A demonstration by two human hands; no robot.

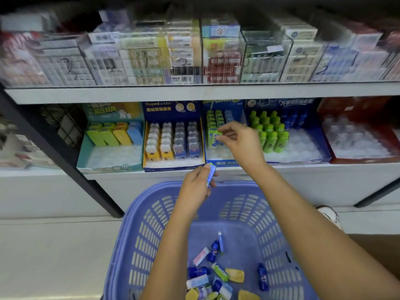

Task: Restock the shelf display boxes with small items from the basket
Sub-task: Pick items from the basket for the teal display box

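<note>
A purple plastic basket [151,230] stands below the shelf, and several small items [213,278] in blue, green, yellow and white lie on its bottom. My left hand [195,187] is raised above the basket's far rim and grips a small blue-and-green pack [211,174]. My right hand [240,141] reaches into the blue display box [218,160] on the lower shelf and pinches a green pack [216,135] at the front of its row of green packs.
On the same shelf stand a teal box [108,156] of green, yellow and blue cases, a dark-blue box [173,165] of bear-shaped items, a box of small green bottles [270,133] and a red box [357,144]. Clear bins of cartons fill the upper shelf [194,92].
</note>
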